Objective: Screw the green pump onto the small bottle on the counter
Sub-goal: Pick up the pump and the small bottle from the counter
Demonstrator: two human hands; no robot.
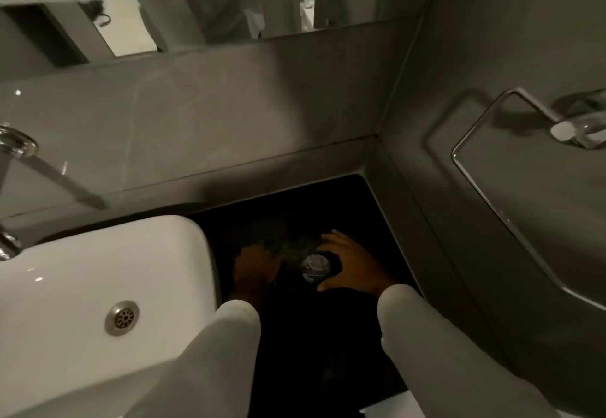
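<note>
Right hand (pixel 352 265) is curled round the small bottle (pixel 317 266) on the dark counter (pixel 328 201), fingers wrapped. Left hand (pixel 254 268) is closed, prob. on the green pump (pixel 267 245), too dark to tell. Step: getting both ready. Next: put pump on bottle top & twist. Can't see what's in the bottle. Sink (pixel 98 286) is beside.

**One head-worn view, steeply downward**

Looks down from above, wide-angle, toward a wall corner. Takes in the dark tabletop (pixel 328 335) at centre, the white sink (pixel 82 286) to the left, a towel ring (pixel 492 142) on the right wall. Sits close, two sleeved forearms reaching in from below.
</note>
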